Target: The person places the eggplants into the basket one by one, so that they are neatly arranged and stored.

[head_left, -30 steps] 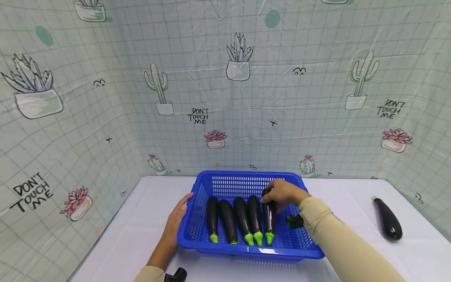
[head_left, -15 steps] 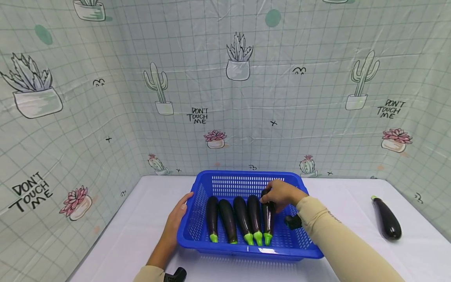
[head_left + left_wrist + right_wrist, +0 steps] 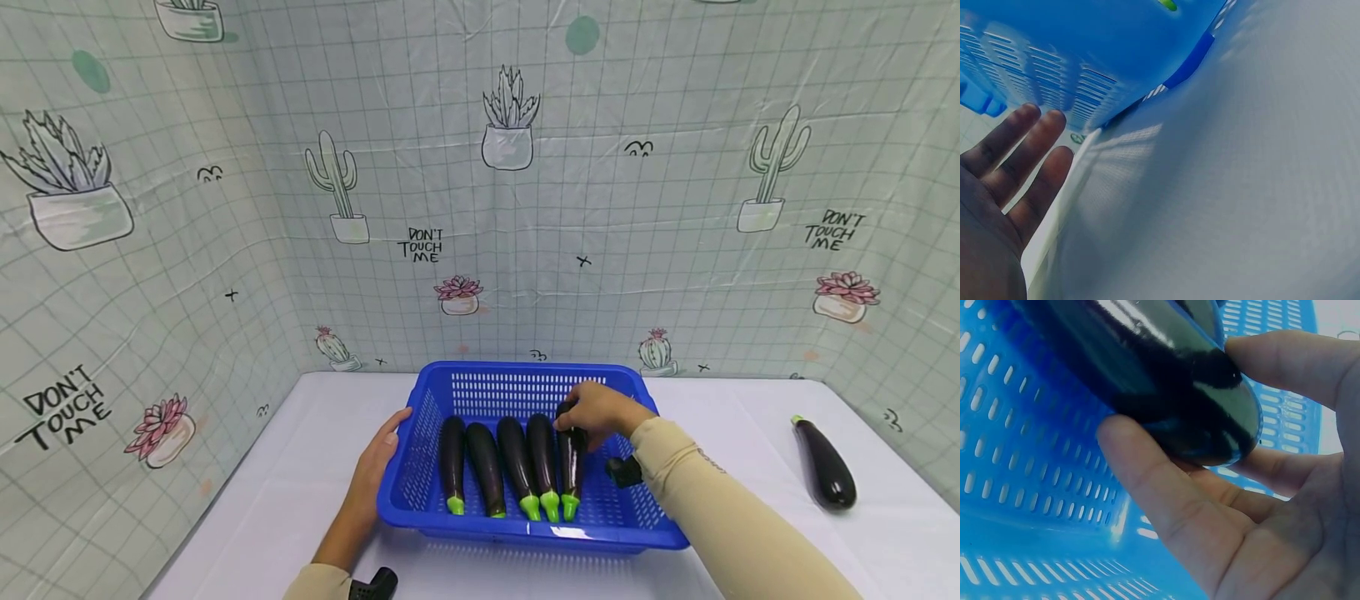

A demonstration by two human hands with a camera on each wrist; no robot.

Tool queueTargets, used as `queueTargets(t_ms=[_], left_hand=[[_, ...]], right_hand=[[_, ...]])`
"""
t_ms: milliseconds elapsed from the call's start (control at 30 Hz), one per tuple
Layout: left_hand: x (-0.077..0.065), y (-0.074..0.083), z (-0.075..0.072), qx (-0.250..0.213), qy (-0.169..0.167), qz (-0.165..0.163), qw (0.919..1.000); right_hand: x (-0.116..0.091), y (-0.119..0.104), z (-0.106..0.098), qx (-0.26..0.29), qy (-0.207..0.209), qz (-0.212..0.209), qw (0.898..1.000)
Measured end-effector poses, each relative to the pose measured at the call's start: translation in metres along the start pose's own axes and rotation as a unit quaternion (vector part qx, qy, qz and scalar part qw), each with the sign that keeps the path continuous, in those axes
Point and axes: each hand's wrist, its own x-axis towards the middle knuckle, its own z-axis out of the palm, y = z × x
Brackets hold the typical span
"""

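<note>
A blue plastic basket (image 3: 525,536) with slotted walls stands on the white table. Inside it several dark purple eggplants (image 3: 513,462) lie side by side, green stem ends toward me. My right hand (image 3: 606,413) reaches over the right side and holds the rightmost eggplant (image 3: 572,471) near its rounded far end. In the right wrist view, thumb and fingers wrap that eggplant (image 3: 1147,369) from both sides. My left hand (image 3: 375,467) rests at the basket's left side. The left wrist view shows its fingers (image 3: 1044,178) stretched out along the slotted outer wall (image 3: 1041,56).
Another eggplant (image 3: 825,468) lies on the white tablecloth (image 3: 757,533) to the right of the basket. Behind and beside the table hang pale gridded sheets (image 3: 555,217) printed with potted cacti.
My right hand has shifted the rightmost eggplant slightly left, closer to its neighbour, and then stayed nearly still. The left hand has kept its place at the basket's side.
</note>
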Motion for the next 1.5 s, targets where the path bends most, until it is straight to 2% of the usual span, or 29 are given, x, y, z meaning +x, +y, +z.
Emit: queueTargets(t_ms=[367,833,1200,1300,1500], left_hand=[[0.001,-0.005,0.000,-0.002,0.003,-0.004,1.0000],[0.001,0.001,0.001,0.011,0.003,-0.003,0.9999],[0.001,-0.001,0.000,0.005,0.003,0.001,1.0000],[0.001,-0.002,0.001,0.005,0.006,0.001,1.0000],[0.000,-0.001,0.001,0.008,0.001,0.003,1.0000]], right_hand=[[0.002,0.001,0.003,-0.009,0.000,-0.001,1.000],[0.002,0.001,0.002,-0.031,0.004,0.001,0.999],[0.001,-0.002,-0.007,-0.067,0.018,0.003,0.998],[0.000,-0.005,-0.012,-0.049,0.021,-0.008,0.999],[-0.009,-0.010,-0.030,0.033,0.009,-0.029,0.999]])
